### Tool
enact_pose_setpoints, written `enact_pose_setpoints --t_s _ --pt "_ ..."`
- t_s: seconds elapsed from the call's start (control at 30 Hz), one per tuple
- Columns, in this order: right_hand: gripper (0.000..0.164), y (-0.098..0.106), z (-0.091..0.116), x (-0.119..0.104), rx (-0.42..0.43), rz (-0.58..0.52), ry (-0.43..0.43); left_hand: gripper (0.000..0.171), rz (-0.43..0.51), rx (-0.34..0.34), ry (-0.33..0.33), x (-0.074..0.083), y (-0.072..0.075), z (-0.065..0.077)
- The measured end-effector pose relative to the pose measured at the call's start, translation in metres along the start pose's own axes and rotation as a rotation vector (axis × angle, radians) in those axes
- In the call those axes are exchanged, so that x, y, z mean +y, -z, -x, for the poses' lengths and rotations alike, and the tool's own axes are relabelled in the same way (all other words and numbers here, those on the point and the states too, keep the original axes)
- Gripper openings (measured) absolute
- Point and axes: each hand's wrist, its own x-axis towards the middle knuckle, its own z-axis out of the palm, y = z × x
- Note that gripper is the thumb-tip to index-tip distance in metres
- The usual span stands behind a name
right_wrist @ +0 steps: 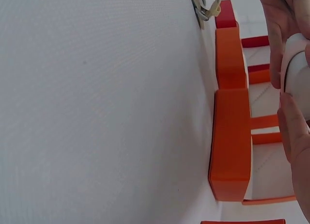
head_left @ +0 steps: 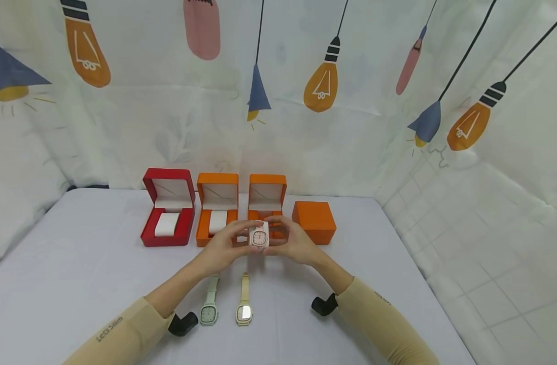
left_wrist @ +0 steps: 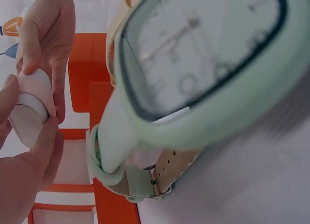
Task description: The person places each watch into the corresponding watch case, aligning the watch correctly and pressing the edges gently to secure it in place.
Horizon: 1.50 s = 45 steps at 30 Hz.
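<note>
Both hands hold a pale pink wristwatch point(head_left: 259, 237) between them, its square dial facing back toward the head camera. Its pink strap point(left_wrist: 42, 93) wraps around a white cushion point(left_wrist: 26, 124), as the left wrist view shows. My left hand point(head_left: 222, 248) grips one side with fingers and thumb; my right hand point(head_left: 299, 244) pinches the other. They are raised in front of an orange box point(head_left: 267, 179) with its lid up, whose inside is partly hidden by the hands. Nearer me, a mint green watch point(head_left: 209, 314) and a cream yellow watch point(head_left: 244, 313) lie on the table.
To the left stand a red box point(head_left: 184, 228) and another orange box point(head_left: 203, 223), lids up, each with a white cushion inside. A closed orange box point(head_left: 314, 220) sits at the right. Behind the white-covered table point(head_left: 91, 253) hangs a curtain printed with lamps.
</note>
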Motion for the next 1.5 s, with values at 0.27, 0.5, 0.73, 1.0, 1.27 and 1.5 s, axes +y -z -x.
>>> enact_pose_setpoints --t_s 0.27,0.5,0.73,1.0,1.27,1.5 --pt "0.074 -0.0015 -0.0007 -0.0011 0.021 0.027 0.028 0.060 -0.003 -0.002 0.016 0.0023 -0.0008 -0.0008" --pt "0.073 -0.0027 -0.0011 -0.0017 0.039 0.071 0.055 0.061 0.014 -0.001 0.039 0.0038 0.0007 -0.0016" --pt "0.074 -0.0033 -0.0018 -0.0030 0.051 0.095 0.084 0.062 0.042 -0.009 0.066 0.0050 0.0028 -0.0040" --pt "0.075 -0.0047 -0.0020 -0.0041 0.070 0.099 0.067 0.064 0.075 -0.009 0.083 0.0035 0.0046 -0.0040" --pt "0.076 -0.0062 -0.0029 -0.0019 0.069 0.064 0.076 0.063 0.033 0.008 0.101 0.0004 0.0038 -0.0062" --pt "0.077 -0.0063 -0.0028 -0.0005 0.067 0.075 0.076 0.060 0.024 0.012 0.114 -0.0012 0.0035 -0.0076"
